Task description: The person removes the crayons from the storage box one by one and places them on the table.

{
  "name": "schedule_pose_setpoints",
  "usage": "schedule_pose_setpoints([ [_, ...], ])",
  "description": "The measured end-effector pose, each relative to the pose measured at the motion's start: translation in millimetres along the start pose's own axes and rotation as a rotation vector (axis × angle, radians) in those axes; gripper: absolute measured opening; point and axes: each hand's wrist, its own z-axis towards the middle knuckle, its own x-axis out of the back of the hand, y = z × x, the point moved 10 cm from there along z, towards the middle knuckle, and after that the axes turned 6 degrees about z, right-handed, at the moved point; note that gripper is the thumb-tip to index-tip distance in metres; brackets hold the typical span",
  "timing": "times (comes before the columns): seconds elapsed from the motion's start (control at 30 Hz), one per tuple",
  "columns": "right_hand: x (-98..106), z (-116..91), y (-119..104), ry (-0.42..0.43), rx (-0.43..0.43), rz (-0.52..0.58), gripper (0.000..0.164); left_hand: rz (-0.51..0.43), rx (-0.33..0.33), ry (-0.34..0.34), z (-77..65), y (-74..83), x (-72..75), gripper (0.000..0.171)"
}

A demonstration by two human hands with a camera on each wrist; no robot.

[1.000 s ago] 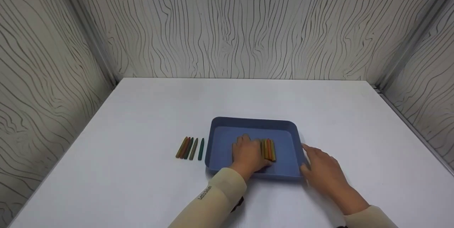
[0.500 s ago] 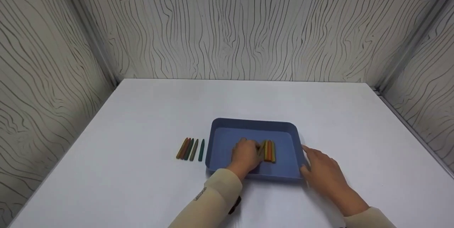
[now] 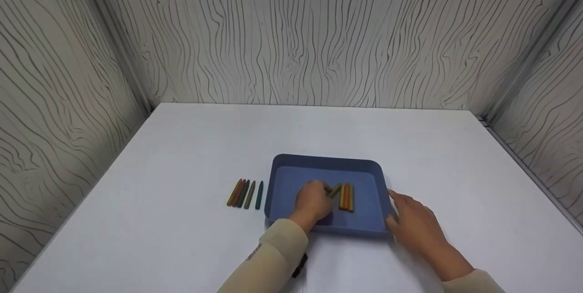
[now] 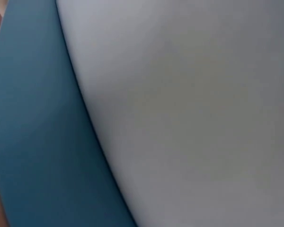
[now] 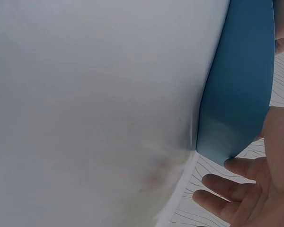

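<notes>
The left grip (image 3: 314, 199) is edging toward nine o'clock, pinching an olive crayon (image 3: 335, 191); probably light, brittle; mid-length holding is suiting it.

Soft light, faint shadows on the table (image 3: 164, 238), hazy wrist views.

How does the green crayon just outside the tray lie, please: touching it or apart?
Apart: the head view shows white table between the green crayon and the tray.
</notes>
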Motion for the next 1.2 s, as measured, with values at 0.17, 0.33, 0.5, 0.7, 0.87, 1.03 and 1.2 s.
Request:
schedule_pose_setpoints([
  [0.17, -0.4, 0.8, 0.8, -0.007, -0.011, -0.002, 0.056, -0.117, 0.005, 0.005, 0.8, -3.2, 8.2, 0.027],
  [0.33, -2.2, 0.8, 1.3, -0.022, -0.026, 0.002, 0.056, -0.189, -0.011, 0.034, 4.0, -8.1, 25.2, 0.029],
  [0.5, -3.3, 1.2, 1.6, -0.030, -0.028, -0.002, 0.056, -0.236, -0.047, 0.088, 5.6, -18.7, 49.4, 0.030],
  [0.7, -3.3, 1.4, 2.6, -0.036, -0.032, -0.001, 0.057, -0.208, -0.066, 0.147, 3.3, -37.7, 75.8, 0.028],
  [0.87, -2.5, 0.3, 2.4, -0.034, -0.028, -0.008, 0.057, -0.190, -0.023, 0.166, -0.2, -58.0, 90.1, 0.029],
  [1.03, -1.6, -0.9, 0.8, -0.025, -0.015, -0.027, 0.057, -0.218, 0.027, 0.157, -4.2, -79.2, 100.5, 0.031],
  [1.2, -2.3, -0.3, 0.8, -0.028, -0.019, -0.029, 0.057, -0.210, 0.082, 0.166, -6.9, -102.0, 111.3, 0.032],
])
